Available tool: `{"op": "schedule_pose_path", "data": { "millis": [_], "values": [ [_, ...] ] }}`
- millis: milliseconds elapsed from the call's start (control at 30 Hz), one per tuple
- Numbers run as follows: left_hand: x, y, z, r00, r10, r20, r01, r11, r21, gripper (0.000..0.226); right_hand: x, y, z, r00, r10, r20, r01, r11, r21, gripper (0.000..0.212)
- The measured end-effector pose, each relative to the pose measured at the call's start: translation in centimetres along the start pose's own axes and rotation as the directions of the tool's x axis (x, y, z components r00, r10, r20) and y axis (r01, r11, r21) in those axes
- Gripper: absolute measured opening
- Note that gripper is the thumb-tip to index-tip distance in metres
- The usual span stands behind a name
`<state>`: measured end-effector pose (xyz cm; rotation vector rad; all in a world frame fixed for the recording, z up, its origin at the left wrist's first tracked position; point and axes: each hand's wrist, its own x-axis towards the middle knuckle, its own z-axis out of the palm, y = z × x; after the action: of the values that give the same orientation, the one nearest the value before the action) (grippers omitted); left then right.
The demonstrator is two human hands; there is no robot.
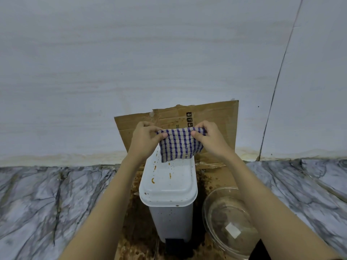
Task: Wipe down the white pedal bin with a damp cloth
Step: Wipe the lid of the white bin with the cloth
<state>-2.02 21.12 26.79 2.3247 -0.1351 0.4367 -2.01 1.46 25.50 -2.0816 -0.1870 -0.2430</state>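
Cloth (179, 144), one, woven with a waffle-like texture, cream ground crossed by blue-purple checks, folded into a rough rectangle and hanging from its top edge. Left hand (145, 140) pinches the upper left corner between thumb and curled fingers; right hand (210, 136) pinches the upper right corner the same way. The lower edge of the cloth hangs just over the rear of the lid, and whether it touches cannot be told.

Pedal bin (170, 205), one, white smooth plastic, tall and narrow with rounded corners. It stands on the floor at centre frame, directly beneath the hands. Lid (167, 186) is closed, slightly domed with a raised lip, and carries orange-brown streaks and specks; smaller specks mark the front wall. Pedal (174, 243), dark, sits at the foot of the bin.

Bowl (228, 222), one, clear glass, round, set just beside the bin on its right, with a pale square patch showing through the bottom.

Cardboard (212, 119), brown and corrugated, torn at the upper edge, printed with black handling symbols. One part leans against the wall behind the bin; a further part lies flat beneath the bin and bowl, heavily stained brown.

Floor (47, 201): glossy marble-pattern tiles, grey-white with dark veining. Wall (131, 62): pale, faintly streaked panels, with one dark vertical joint at right and yellowish staining along the base.
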Motion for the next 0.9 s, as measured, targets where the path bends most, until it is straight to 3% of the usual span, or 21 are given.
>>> {"op": "schedule_pose_path", "data": {
  "millis": [67, 167, 233, 300, 367, 467, 533, 633, 700, 800, 900],
  "values": [
    [-0.1, -0.2, 0.0, 0.996, -0.011, 0.088, 0.018, 0.997, -0.076, 0.023, 0.0, 0.3, 0.0, 0.991, 0.092, 0.097, -0.107, 0.982, 0.159, 0.015],
    [-0.6, -0.8, 0.7, 0.975, -0.102, 0.196, 0.149, 0.959, -0.241, 0.023, 0.7, 1.0, 0.1, 0.987, 0.128, 0.099, -0.148, 0.961, 0.232, 0.026],
    [-1.1, -1.3, 1.5, 0.931, -0.201, 0.303, 0.301, 0.893, -0.334, 0.025, 1.8, 1.2, 0.1, 0.986, 0.125, 0.108, -0.145, 0.969, 0.201, 0.031],
    [-1.6, -2.1, 2.2, 0.871, -0.266, 0.413, 0.402, 0.869, -0.288, 0.023, 3.4, 1.4, 0.4, 0.978, 0.146, 0.152, -0.154, 0.987, 0.045, 0.039],
    [-1.7, -3.4, 2.8, 0.843, -0.278, 0.461, 0.345, 0.936, -0.067, 0.019, 4.7, 1.3, 1.5, 0.954, 0.161, 0.252, -0.108, 0.972, -0.211, 0.041],
    [-1.2, -5.4, 3.7, 0.859, -0.277, 0.431, 0.187, 0.952, 0.240, 0.022, 6.0, 1.7, 4.4, 0.897, 0.158, 0.413, 0.012, 0.925, -0.380, 0.041],
    [-0.7, -6.3, 4.1, 0.926, -0.230, 0.298, 0.153, 0.953, 0.260, 0.026, 6.2, 2.2, 6.3, 0.896, 0.122, 0.426, 0.102, 0.878, -0.467, 0.039],
    [0.0, -7.0, 4.7, 0.974, -0.114, 0.194, 0.061, 0.964, 0.260, 0.037, 5.0, 3.1, 8.0, 0.968, -0.015, 0.252, 0.174, 0.765, -0.621, 0.043],
    [0.3, -7.4, 5.3, 0.969, -0.068, 0.239, -0.007, 0.954, 0.300, 0.043, 3.0, 3.6, 8.7, 0.988, -0.015, 0.151, 0.106, 0.780, -0.616, 0.048],
    [0.4, -8.2, 6.2, 0.921, -0.101, 0.376, -0.055, 0.922, 0.382, 0.053, -0.4, 4.2, 10.1, 0.970, 0.152, 0.191, 0.007, 0.764, -0.645, 0.053],
    [0.3, -9.7, 6.7, 0.871, -0.141, 0.471, -0.062, 0.919, 0.389, 0.058, -1.5, 5.1, 11.7, 0.972, 0.175, 0.157, -0.017, 0.720, -0.694, 0.055]
  ]
}}
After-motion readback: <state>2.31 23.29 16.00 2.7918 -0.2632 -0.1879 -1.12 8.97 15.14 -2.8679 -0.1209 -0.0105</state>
